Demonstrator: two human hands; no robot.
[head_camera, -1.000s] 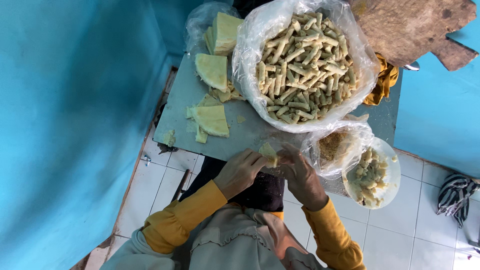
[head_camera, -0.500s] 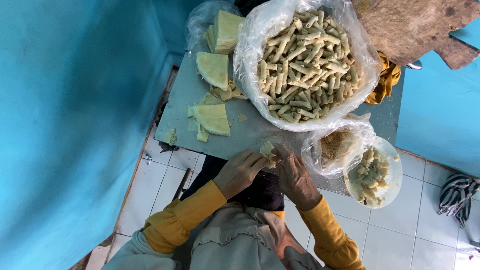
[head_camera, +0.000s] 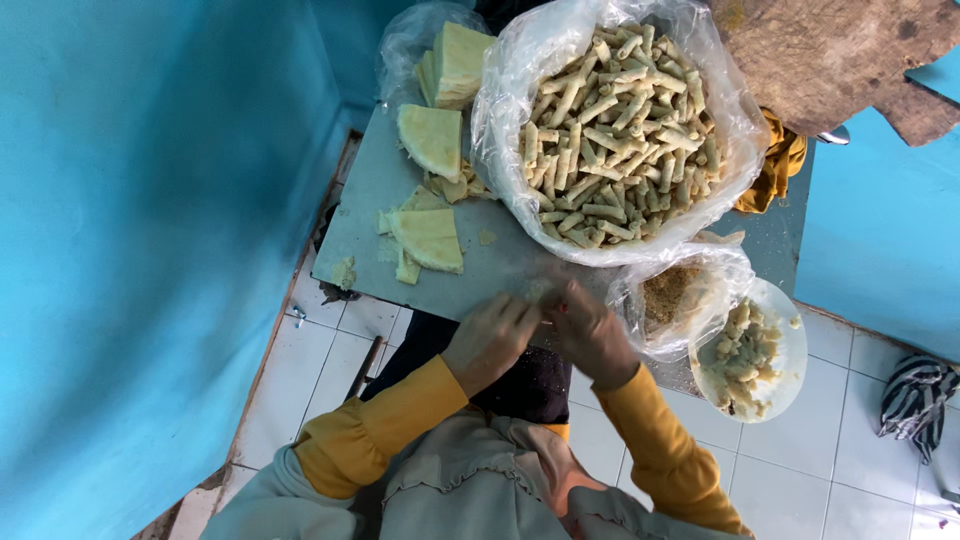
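My left hand (head_camera: 490, 338) and my right hand (head_camera: 590, 335) meet at the near edge of a grey table (head_camera: 370, 215), fingers closed over a small pale wrapper piece (head_camera: 541, 291) pressed between them. Motion blur hides the piece's shape. Just left lies a quarter-round stack of thin pale wrappers (head_camera: 428, 236). Beyond my hands stands a big clear plastic bag (head_camera: 520, 100) full of pale rolled sticks (head_camera: 618, 130).
More wrapper wedges (head_camera: 433, 138) and a bagged stack (head_camera: 458, 60) sit at the table's far left. A bag of crumbs (head_camera: 672, 294) and a round dish of filling lumps (head_camera: 748, 352) are at my right. Blue walls on both sides, white tiled floor, striped cloth (head_camera: 915, 398) lower right.
Both hands have shifted slightly forward over the table edge and closed tighter together on the wrapper piece. The bag and stacks have not moved.
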